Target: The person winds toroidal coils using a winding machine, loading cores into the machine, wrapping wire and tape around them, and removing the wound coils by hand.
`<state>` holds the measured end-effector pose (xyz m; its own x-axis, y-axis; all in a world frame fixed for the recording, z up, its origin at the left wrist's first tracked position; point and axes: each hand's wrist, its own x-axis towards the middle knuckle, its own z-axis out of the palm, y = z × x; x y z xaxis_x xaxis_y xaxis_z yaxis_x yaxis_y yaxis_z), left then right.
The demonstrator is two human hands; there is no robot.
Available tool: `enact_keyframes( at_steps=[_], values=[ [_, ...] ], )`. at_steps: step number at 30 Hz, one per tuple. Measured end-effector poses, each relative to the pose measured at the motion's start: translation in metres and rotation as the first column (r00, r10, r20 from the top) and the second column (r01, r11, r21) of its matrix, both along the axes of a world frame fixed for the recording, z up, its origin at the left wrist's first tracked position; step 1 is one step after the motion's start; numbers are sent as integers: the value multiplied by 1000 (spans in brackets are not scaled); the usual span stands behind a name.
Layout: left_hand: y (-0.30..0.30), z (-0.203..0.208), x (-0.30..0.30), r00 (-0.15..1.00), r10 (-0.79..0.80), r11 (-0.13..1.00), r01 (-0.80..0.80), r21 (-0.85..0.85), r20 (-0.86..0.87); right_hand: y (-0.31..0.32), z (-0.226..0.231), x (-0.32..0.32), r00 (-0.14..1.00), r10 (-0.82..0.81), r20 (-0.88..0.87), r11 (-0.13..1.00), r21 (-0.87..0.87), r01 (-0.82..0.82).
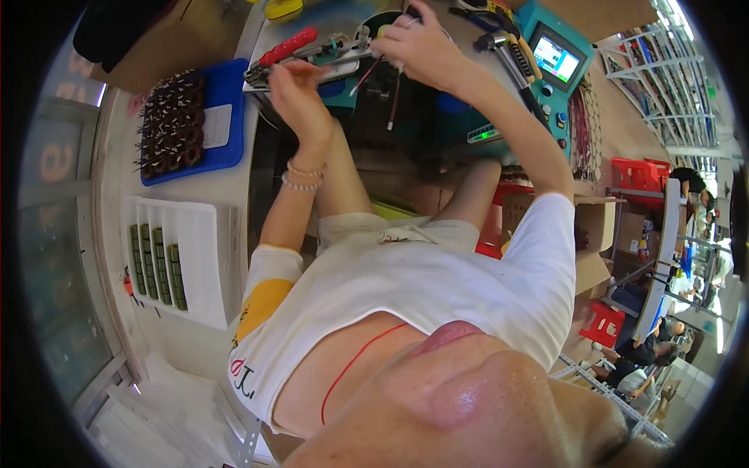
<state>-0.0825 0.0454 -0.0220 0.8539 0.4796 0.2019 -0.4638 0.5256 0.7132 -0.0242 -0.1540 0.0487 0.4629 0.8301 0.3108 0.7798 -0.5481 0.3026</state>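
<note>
By the counter's (239, 183) edge, a smooth red handle (288, 46) points inward-right, long axis aslant, the grips of left hand (300, 101) and right hand (425, 51) unclear.

Dark and red letters (243, 377) on a white shirt (421, 285), faint characters (58, 161) on window glass (58, 242), illegible text on lit screen (555, 62)

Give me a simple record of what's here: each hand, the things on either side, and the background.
Left hand: beside a metal fixture with a red handle; fingertip contact unclear
Right hand: raised, with thin wires hanging below; its grip is hard to make out
Left side: blue tray of dark, wire-ended parts; white tray with rows of green cylinders
Right side: teal machine with a lit screen
Background: red crate, shelving, people at right
</note>
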Motion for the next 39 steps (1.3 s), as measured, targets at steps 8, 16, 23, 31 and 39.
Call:
enact_keyframes(
  at_steps=[8, 16, 23, 31, 39],
  values=[
    [-64, 8, -34, 634, -696, 675, 738, -6, -335, -59, 19, 43, 867, -223, -445, 730, 514, 451],
    [-80, -99, -12, 725, -496, 777, 617, 129, -478, -45, 85, 122, 593, -386, -707, 917, -364, 164],
    [-95, -102, 49, 859, -353, 559, 512, 653, -371, -47, 32, 4, 982, -66, -176, 995, 62, 78],
    [-79, -75, 22, 917, -278, 494, 392, 776, -286, -13, 20, -15, 976, 21, 218, 965, 250, -77],
    [-55, -5, 0, 651, -626, 579, 757, 304, -429, -52, 1, 56, 898, 30, -439, 631, 705, 323]
  ],
)
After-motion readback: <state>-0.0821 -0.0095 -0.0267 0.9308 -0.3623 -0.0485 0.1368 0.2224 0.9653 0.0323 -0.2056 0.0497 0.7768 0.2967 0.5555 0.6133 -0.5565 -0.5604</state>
